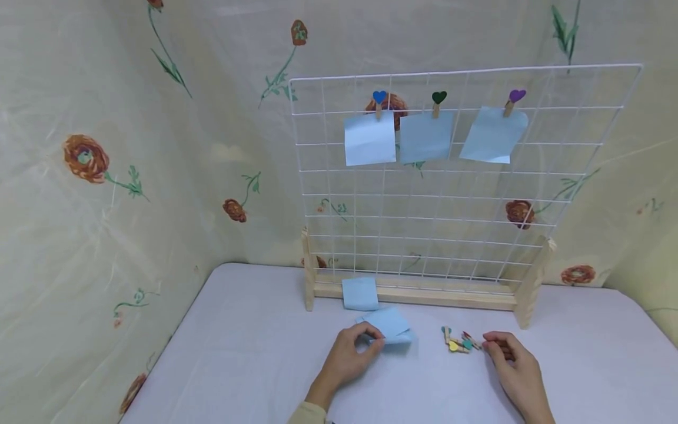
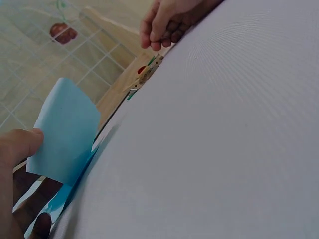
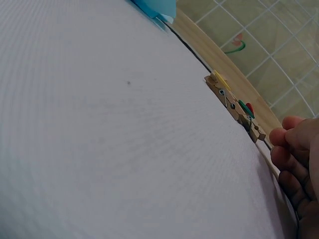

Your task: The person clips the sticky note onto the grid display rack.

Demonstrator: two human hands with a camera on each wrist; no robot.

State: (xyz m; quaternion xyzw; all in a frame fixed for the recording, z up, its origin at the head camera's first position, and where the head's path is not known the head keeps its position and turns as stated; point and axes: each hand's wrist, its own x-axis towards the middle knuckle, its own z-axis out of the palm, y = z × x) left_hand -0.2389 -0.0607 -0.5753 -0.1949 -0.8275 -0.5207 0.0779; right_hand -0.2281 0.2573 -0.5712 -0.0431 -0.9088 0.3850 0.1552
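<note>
1. Step in hand, as judged: separating one blue paper note [image 2: 67,132] and taking up a clothespin for it.
2. Left hand [image 1: 349,353]: thumb and fingers pinch the note, its lower edge near the table beside another blue sheet [image 1: 385,319].
3. Right hand [image 1: 516,368]: fingers curl, tips just beside the heart-topped wooden clothespins [image 1: 459,348]. Whether the tips are clamped on a pin cannot be told.
4. Next move, as judged: it calls for a firm thumb-and-finger grip on one pin's handle end, with the note kept flat and uncreased.
5. Reference: three blue notes [image 1: 370,141] hang near the top of the white wire grid [image 1: 431,197] under blue, dark green and purple heart clips [image 1: 517,96].
6. Another blue note [image 1: 361,293] rests against the wooden base rail [image 1: 424,295].
7. Surface: a table [image 1: 254,341] with a pale, smooth cover and rounded far corners.
8. Room: cream fabric [image 1: 201,153] printed with rust-coloured flowers and green stems hangs behind and at both sides.
</note>
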